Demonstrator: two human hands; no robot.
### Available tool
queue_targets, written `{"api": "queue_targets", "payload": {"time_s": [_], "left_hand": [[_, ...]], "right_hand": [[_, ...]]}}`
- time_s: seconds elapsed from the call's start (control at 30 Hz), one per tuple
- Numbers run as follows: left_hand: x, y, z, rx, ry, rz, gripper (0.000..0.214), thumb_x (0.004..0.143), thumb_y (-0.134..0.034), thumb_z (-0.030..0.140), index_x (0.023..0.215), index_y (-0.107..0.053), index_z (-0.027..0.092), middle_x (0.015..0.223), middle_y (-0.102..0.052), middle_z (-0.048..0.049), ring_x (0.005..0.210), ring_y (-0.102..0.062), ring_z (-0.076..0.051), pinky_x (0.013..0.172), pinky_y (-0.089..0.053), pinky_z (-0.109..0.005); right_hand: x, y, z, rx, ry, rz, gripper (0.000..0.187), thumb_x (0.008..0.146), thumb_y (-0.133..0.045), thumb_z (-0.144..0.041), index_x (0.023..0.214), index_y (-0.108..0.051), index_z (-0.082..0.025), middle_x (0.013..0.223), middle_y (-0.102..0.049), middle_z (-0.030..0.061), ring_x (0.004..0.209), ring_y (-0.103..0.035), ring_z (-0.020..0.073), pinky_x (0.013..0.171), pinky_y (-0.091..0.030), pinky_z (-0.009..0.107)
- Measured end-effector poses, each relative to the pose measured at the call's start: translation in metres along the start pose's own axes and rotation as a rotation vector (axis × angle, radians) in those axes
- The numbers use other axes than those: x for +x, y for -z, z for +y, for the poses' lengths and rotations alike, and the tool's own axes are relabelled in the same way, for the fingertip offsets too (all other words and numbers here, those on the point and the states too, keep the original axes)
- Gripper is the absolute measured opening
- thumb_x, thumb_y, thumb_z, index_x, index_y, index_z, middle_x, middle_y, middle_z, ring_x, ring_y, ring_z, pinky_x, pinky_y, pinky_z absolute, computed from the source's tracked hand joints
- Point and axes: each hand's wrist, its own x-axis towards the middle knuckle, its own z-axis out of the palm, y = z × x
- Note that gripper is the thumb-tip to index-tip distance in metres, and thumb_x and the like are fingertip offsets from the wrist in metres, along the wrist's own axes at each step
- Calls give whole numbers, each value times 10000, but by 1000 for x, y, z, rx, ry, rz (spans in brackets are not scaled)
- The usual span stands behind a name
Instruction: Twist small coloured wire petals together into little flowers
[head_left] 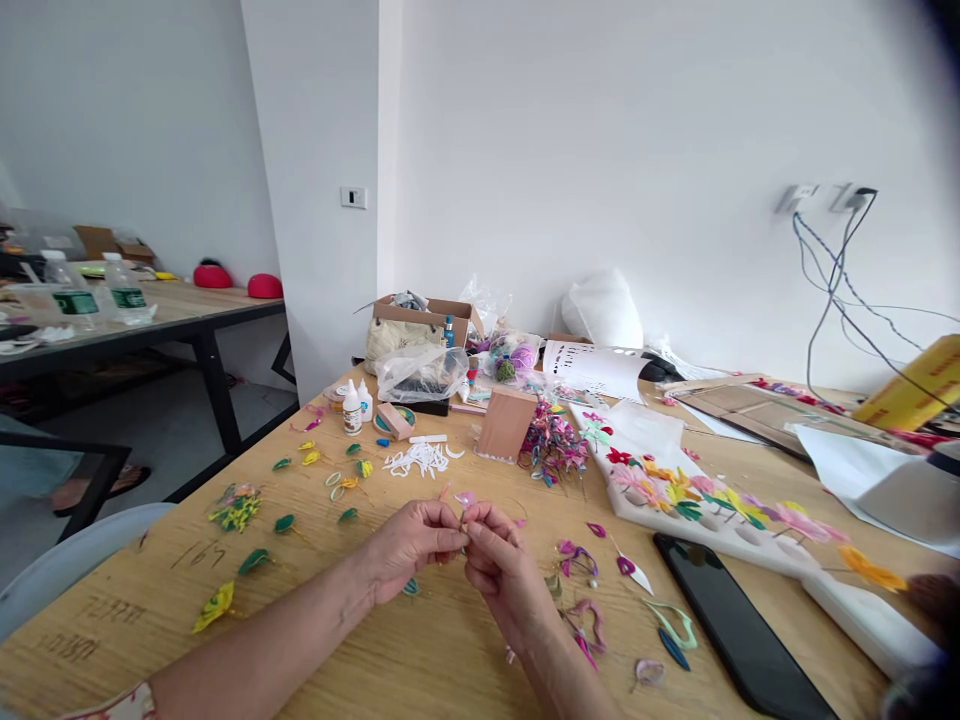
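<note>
My left hand and my right hand meet above the middle of the wooden table. Thumbs and fingertips of both are pinched together around the thin stem of a small pink flower, whose petals show just above the fingers. The rest of the stem is hidden. To the left lie green leaf pieces and a yellow leaf piece on fine wires. Right of my right hand are purple and pink yarn-like pieces and a white leaf-shaped piece with magenta.
A white foam strip holds colourful flowers at right, beside a black phone. Further back stand glue bottles, white cut-outs, a brown box and a multicoloured bunch. A white chair is at left.
</note>
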Motion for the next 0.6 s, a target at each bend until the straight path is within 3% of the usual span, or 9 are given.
{"api": "queue_targets", "payload": {"time_s": [0.3,0.6], "left_hand": [[0,-5,-6,-9,-67,73,280,569,-739,295,557,-505,140,615,-477,23,575,-402,-91,549,-277,-216],[-1,-9,-10,48,-126,101,237,603,-708,313,579,-543,144,573,-467,32,566,-379,-100,556,-265,-231]], "right_hand": [[0,-2,2,-4,20,12,191,656,-648,-254,717,-484,-179,461,-202,-118,404,-69,35,365,-60,165],[0,-7,2,-83,35,111,242,577,-717,-281,636,-510,-171,451,-340,-100,377,-139,23,362,-69,183]]}}
